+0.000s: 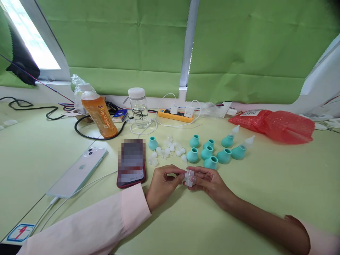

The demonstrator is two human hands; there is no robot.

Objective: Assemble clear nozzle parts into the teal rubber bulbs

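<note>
My right hand pinches a small clear plastic fitting between thumb and fingers, just above the table. The fingertips of my left hand are closed at the fitting's left side; what lies between them is mostly hidden. Beyond my hands stand several teal squeeze bulbs with open necks. Two more bulbs at the right, such as this tipped bulb, carry translucent pointed tips. Small translucent plastic parts lie in a loose pile left of the bulbs, with one lone teal bulb beside them.
A phone in a red case lies near my left wrist, and a white phone on a charging cable lies farther left. At the back are an orange drink bottle, a clear water bottle, a power strip and a red plastic bag.
</note>
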